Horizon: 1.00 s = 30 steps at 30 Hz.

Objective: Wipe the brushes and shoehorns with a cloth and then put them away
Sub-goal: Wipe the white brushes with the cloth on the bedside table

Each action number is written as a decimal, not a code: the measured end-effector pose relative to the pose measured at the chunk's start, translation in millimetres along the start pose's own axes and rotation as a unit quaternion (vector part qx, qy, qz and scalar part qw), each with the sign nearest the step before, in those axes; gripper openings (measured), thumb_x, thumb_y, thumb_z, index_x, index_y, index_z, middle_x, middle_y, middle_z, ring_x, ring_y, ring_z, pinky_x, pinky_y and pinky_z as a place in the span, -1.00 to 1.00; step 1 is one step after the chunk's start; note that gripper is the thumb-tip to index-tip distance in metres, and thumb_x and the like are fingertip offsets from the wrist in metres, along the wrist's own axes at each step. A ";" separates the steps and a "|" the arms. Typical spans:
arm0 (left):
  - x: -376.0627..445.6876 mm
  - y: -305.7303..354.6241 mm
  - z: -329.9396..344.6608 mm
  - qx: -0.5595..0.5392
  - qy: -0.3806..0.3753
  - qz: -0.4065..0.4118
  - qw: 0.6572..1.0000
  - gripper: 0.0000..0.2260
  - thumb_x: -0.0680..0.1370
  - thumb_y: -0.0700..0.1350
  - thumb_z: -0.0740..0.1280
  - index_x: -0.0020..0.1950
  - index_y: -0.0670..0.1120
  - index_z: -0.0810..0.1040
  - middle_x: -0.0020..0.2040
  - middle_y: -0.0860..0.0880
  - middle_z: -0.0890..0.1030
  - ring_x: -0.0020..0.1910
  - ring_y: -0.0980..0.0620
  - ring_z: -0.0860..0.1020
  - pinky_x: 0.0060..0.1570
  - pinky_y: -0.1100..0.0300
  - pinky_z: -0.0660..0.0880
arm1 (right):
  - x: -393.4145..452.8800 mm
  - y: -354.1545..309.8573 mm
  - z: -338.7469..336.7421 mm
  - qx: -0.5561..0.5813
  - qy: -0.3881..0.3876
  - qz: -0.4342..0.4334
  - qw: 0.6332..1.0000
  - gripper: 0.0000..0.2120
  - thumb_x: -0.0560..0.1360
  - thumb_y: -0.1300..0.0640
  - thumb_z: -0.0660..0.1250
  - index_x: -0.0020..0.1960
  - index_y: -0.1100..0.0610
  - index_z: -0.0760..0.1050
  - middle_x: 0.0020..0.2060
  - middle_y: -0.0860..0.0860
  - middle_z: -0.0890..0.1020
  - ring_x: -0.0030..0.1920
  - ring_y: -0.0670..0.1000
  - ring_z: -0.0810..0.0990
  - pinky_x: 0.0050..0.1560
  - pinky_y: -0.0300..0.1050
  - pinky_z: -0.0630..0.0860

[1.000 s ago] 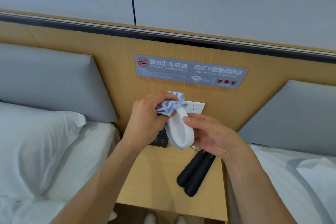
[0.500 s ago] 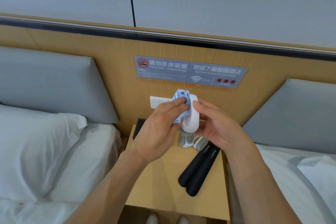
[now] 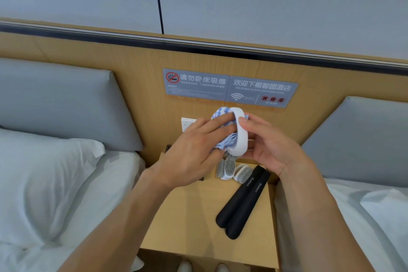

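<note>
head view | right hand (image 3: 272,150) grips the white brush (image 3: 239,132) by its edge, raised above the nightstand (image 3: 189,216) | left hand (image 3: 194,150) presses the blue-and-white cloth (image 3: 220,115) to it – fingers nearly straight | two brushes (image 3: 229,168) and two black shoehorns (image 3: 242,203) lie below | advice – turn the brush as you rub, reaching the rim and the back
</note>
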<state>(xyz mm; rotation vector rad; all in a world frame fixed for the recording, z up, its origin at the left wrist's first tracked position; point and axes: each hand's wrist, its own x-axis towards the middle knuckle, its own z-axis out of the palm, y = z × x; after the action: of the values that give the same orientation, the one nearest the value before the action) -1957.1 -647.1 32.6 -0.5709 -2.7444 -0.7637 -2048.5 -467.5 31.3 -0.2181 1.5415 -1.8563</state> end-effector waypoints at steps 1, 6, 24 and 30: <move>0.2 2.1 1.8 -0.020 -0.003 -0.002 1.000 -0.53 0.55 -0.28 0.21 0.46 -0.07 0.40 0.52 0.04 0.30 0.23 0.03 0.39 0.25 0.07 0.34 | 0.6 -0.1 0.1 -0.003 0.006 -0.001 1.000 -0.56 0.40 -0.02 0.45 0.25 0.08 0.60 -0.01 0.15 0.68 -0.09 0.11 0.68 -0.04 0.10 0.66; -0.2 12.3 8.3 -0.101 0.002 -0.008 0.995 -0.62 0.48 -0.29 0.19 0.27 -0.12 0.52 0.36 0.06 0.42 0.20 0.00 0.47 0.15 0.03 0.44 | 3.8 8.0 5.2 0.018 0.069 0.014 0.997 -0.57 0.38 -0.05 0.47 0.20 0.11 0.62 -0.09 0.13 0.69 -0.16 0.10 0.68 -0.04 0.10 0.65; -8.2 5.0 33.5 -0.207 0.196 -0.122 0.951 -0.61 0.38 -0.31 0.52 0.19 -0.14 0.64 0.27 0.08 0.57 0.27 0.16 0.52 0.20 0.18 0.51 | 3.8 8.0 26.1 0.080 0.100 -0.014 0.992 -0.78 0.53 0.02 0.43 0.09 0.13 0.61 -0.20 0.06 0.72 -0.25 0.01 0.71 -0.30 -0.11 0.61; -4.5 -2.1 20.8 -0.218 0.185 -0.119 0.951 -0.79 0.42 -0.21 0.52 0.04 -0.09 0.69 0.10 0.14 0.64 0.08 0.13 0.61 -0.02 0.34 0.50 | -2.3 9.9 33.8 0.042 0.119 -0.049 0.991 -0.60 0.45 0.07 0.50 0.26 0.06 0.55 0.02 0.13 0.73 -0.07 0.12 0.73 -0.05 0.06 0.66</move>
<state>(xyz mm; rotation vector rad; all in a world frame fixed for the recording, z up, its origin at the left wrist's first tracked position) -1956.4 -639.0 12.8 -0.1425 -2.3234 -1.3955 -2024.6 -493.4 32.3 -0.0345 1.6307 -2.0816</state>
